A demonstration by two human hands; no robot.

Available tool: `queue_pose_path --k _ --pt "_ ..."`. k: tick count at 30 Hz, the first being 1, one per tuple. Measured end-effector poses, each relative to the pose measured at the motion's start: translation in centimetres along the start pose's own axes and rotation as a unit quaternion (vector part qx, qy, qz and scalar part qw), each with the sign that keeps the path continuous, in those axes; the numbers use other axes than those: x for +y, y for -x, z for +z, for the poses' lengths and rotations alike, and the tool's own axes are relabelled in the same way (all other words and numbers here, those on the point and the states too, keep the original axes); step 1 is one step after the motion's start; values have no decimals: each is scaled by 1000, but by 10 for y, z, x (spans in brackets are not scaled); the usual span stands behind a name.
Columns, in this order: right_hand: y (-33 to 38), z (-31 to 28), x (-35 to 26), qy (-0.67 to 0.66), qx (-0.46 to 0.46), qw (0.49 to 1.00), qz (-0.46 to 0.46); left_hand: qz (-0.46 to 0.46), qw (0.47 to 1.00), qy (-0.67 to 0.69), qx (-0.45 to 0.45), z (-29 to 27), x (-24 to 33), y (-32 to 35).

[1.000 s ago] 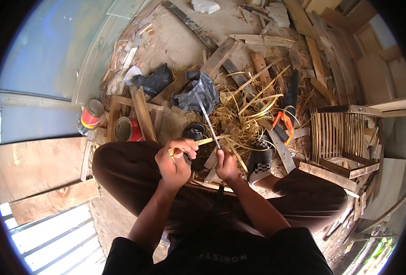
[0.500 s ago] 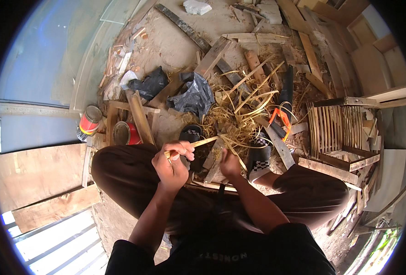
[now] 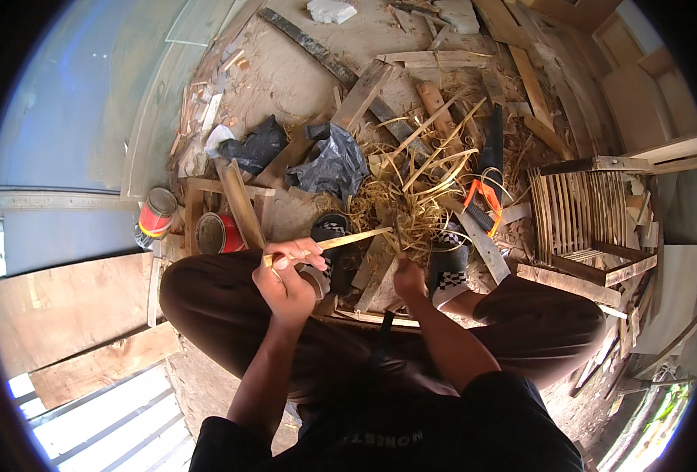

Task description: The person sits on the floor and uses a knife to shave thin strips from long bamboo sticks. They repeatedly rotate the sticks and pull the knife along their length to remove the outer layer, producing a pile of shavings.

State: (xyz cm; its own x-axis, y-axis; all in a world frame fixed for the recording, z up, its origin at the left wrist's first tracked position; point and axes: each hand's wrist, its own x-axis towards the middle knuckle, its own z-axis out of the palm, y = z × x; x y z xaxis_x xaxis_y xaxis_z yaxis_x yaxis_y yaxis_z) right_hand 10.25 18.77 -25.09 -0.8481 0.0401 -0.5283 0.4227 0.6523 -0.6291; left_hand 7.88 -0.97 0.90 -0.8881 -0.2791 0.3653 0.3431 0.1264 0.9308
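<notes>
Left hand (image 3: 285, 279): clenched on the near end of a thin bamboo strip (image 3: 348, 238), pinched between thumb and fingers above the left knee.
Bamboo strip: held nearly level, running from the left hand to the right, with its far end over the pile of pale shavings (image 3: 411, 197) on the floor.
Right hand (image 3: 408, 277): closed, held low between the knees just beside a wooden block (image 3: 380, 275); what the grip contains cannot be told.
Step in hand (judged): the strip appears to be pared or split to an even thickness.
Technique: the strip should be kept steady and level by the left hand. Any cutting stroke should be directed away from the body and clear of the left fingers. Pressure should be kept light and even so that the strip is not snapped.
Surroundings: an orange-handled hand saw (image 3: 480, 200) lies among the shavings, well apart from both hands. Two paint tins (image 3: 207, 228) stand at the left.
Hidden: no blade can be made out in the right hand. The far tip of the strip is lost against the shavings.
Cut off: the slatted wooden frame (image 3: 580, 216) at the right is bent by the lens rim.
</notes>
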Motion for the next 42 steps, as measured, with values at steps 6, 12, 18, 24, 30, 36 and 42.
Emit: queue_pose_path --k 6,12,18,24,30,36,42 --pt "17 -4 -71 -135 64 973 -175 9 999 -35 7 6 -1 1" --pt "1 4 -12 -46 33 998 -32 -11 999 -39 34 4 0 -2" --pt "10 -1 -60 -110 58 984 -125 8 999 -45 14 7 -2 2" --pt "5 5 -15 -41 -13 999 -28 -28 996 -62 56 -2 -1 0" --pt "-30 24 26 -77 -32 991 103 28 994 -71 75 13 -7 -11" --pt "-18 -3 -1 -272 -85 936 209 -33 959 268 88 50 -4 -23" --pt "-11 16 -4 -178 63 982 7 -93 910 395 89 66 -6 -27"
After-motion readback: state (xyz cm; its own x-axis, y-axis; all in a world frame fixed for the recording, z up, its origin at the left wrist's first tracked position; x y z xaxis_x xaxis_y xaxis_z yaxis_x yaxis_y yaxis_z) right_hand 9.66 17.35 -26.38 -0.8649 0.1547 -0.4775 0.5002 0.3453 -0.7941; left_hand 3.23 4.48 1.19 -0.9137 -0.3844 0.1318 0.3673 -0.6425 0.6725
